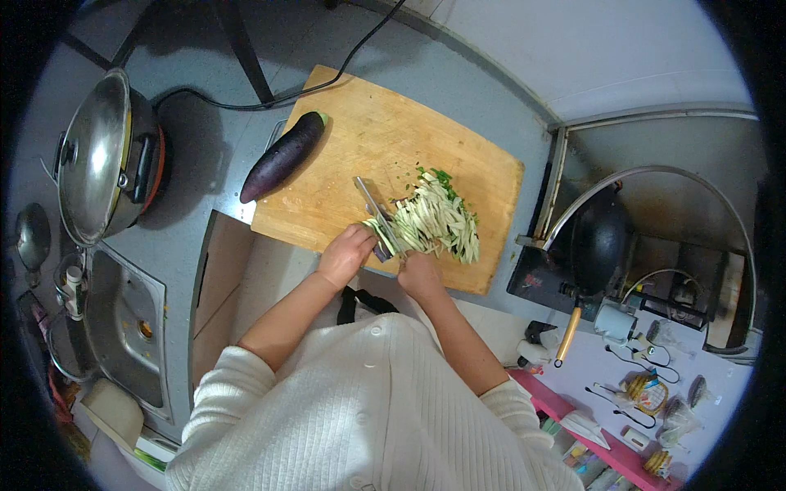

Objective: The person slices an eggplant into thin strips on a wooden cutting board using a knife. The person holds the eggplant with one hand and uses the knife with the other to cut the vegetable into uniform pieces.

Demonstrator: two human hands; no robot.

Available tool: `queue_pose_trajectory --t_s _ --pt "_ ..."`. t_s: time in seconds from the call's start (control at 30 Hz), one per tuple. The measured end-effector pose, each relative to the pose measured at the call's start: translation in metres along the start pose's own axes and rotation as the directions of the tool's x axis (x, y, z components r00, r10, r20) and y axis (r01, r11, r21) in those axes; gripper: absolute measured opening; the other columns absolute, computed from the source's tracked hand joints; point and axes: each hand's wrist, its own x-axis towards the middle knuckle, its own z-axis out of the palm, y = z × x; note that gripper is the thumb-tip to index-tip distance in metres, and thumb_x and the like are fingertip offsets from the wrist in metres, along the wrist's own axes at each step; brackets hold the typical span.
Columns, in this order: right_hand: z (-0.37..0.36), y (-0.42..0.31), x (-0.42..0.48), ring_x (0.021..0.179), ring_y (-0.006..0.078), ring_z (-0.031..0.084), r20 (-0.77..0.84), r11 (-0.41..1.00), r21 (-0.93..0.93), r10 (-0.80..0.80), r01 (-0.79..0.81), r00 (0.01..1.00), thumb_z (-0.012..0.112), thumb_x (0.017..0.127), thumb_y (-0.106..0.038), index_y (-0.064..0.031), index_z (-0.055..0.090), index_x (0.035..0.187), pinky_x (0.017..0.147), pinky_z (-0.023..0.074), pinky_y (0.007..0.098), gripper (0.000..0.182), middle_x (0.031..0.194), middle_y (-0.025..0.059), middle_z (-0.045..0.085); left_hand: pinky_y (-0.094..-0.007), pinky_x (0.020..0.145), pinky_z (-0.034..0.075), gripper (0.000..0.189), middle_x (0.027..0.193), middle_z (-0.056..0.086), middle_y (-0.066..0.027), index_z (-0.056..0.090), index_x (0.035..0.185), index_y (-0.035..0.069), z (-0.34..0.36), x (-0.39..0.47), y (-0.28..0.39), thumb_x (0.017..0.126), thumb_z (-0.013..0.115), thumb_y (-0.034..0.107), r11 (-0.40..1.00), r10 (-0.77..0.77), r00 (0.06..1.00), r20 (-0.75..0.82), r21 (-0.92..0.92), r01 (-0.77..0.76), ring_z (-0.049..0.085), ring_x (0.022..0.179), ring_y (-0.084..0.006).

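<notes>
My right hand (421,275) grips a kitchen knife (376,205) near the front edge of a wooden cutting board (381,116). The handle is hidden in the fist, and the blade points away to the upper left. On its left side, my left hand (346,250) presses with bent fingers on a cut section of eggplant (383,245) showing pale flesh and purple skin. A heap of pale eggplant strips (439,221) lies right of the blade, with chopped green bits (443,178) along its far edge. A whole purple eggplant (285,156) rests across the board's left edge.
Left stands a lidded metal pot (98,159), with a steel sink (126,325) nearer to me. A black cord (245,107) crosses the board's far corner. At right, a black wok (599,239) with a wooden handle (569,334) sits at the stove beside a wall.
</notes>
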Motion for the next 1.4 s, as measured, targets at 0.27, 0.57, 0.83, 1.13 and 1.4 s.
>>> queue_pose_trajectory --t_s 0.27,0.57,0.83,1.13,1.4 --pt "-0.019 0.001 -0.017 0.076 0.0436 0.06 -0.032 0.998 0.015 -0.062 0.062 0.998 0.056 0.08 -0.014 0.0028 0.062 0.085 0.069 0.0473 0.0506 0.019 0.078 0.0275 0.061 -0.0309 0.08 0.048 0.017 0.09 0.055 -0.0051 0.064 0.087 0.006 0.001 0.012 0.003 0.074 0.052 0.009 0.992 -0.089 0.986 0.14 0.103 0.075 0.052 0.092 -0.0236" --pt "-0.027 -0.007 -0.025 0.079 0.0428 0.061 0.073 0.998 -0.056 0.015 -0.011 0.997 0.053 0.078 -0.01 0.0029 0.063 0.082 0.071 0.0476 0.0505 0.017 0.081 0.0271 0.062 -0.0298 0.079 0.048 0.014 0.088 0.055 -0.0047 0.064 0.082 0.006 0.007 0.014 0.001 0.073 0.053 0.009 0.992 -0.103 0.989 0.11 0.088 0.094 0.052 0.092 -0.0231" --pt "0.006 -0.009 0.001 0.078 0.0422 0.061 -0.025 1.0 0.004 -0.019 0.019 1.0 0.054 0.077 -0.013 0.002 0.061 0.087 0.071 0.048 0.0499 0.02 0.081 0.0257 0.063 -0.0327 0.076 0.049 0.012 0.088 0.055 -0.006 0.064 0.079 0.005 0.011 0.011 -0.001 0.071 0.056 0.007 0.995 -0.096 0.995 0.037 0.028 0.095 0.053 0.091 -0.0246" --pt "-0.037 -0.012 -0.024 0.076 0.0415 0.062 0.024 0.999 -0.027 -0.044 0.045 0.999 0.055 0.073 -0.008 0.0039 0.065 0.078 0.07 0.0492 0.0483 0.016 0.078 0.0267 0.062 -0.0325 0.077 0.048 0.012 0.087 0.056 -0.0063 0.064 0.08 0.006 0.009 0.011 -0.004 0.071 0.055 0.006 0.996 -0.081 0.997 0.017 -0.035 0.082 0.053 0.09 -0.0247" --pt "0.003 -0.004 -0.009 0.077 0.0421 0.062 -0.009 0.999 0.043 -0.031 0.031 0.999 0.055 0.072 -0.008 0.0041 0.063 0.083 0.071 0.0489 0.0488 0.018 0.08 0.0277 0.062 -0.0323 0.077 0.048 0.015 0.088 0.056 -0.0066 0.065 0.083 0.005 0.007 0.01 -0.001 0.071 0.056 0.006 0.993 -0.115 0.992 0.054 -0.022 0.117 0.053 0.09 -0.0248"
